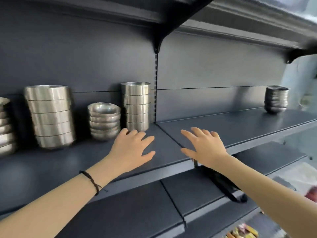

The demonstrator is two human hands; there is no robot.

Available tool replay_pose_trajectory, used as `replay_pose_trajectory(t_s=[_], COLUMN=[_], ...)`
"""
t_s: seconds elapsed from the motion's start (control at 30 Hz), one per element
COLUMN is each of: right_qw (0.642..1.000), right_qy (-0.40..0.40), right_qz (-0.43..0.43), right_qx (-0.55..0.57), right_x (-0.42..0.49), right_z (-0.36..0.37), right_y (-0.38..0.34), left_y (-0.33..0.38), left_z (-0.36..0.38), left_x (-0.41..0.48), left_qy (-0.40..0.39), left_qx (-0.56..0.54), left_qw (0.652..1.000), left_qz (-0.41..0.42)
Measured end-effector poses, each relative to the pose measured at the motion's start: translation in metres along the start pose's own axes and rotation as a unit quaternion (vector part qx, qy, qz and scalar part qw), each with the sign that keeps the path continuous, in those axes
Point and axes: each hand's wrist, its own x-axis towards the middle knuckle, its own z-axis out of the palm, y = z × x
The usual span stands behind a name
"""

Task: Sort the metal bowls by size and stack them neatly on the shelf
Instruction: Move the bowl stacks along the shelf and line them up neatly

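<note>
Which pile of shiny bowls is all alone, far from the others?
The small dark stack at the far right of the shelf. The other piles crowd together on the left section; this one stands alone.

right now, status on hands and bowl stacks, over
Left hand and right hand open, empty, over the shelf. Four bowl stacks left, tall stack nearest; dark stack far right. Nothing blocking.

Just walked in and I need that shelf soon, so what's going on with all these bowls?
A person is sorting metal bowls into stacks on the dark shelf. Both hands are empty: the left hand is open by the narrow tall stack, the right hand open over bare shelf. A wide stack and a short stack stand left; a dark stack sits alone far right.
</note>
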Motion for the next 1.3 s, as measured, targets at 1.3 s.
replay_pose_trajectory(t_s=[1.3], right_qw=[0.982], right_qy=[-0.008], right_qz=[0.168], right_qx=[-0.086], right_x=[0.199], right_z=[0.183], right_y=[0.765], left_y=[0.473], left_z=[0.132], left_x=[0.688], left_qy=[-0.002], left_qx=[-0.013], left_qw=[1.0], left_qz=[0.024])
